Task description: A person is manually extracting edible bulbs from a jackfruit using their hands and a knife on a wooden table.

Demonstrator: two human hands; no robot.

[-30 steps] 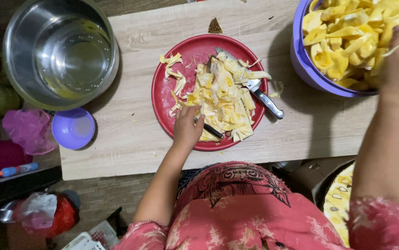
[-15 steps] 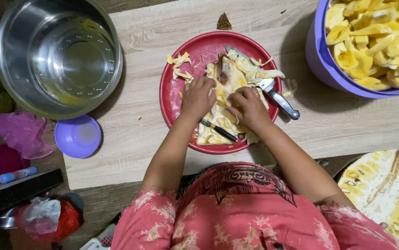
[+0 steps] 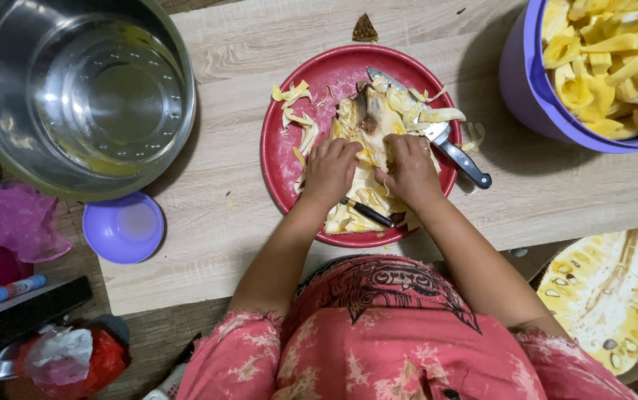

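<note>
On one red plate (image 3: 282, 159), two knives (image 3: 452, 148)

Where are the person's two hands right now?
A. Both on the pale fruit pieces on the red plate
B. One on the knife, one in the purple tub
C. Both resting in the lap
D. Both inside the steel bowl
A: the left hand and right hand both press on the pale fruit pieces heaped on the red plate.

pink tie-dye short sleeves, black chest print
</note>
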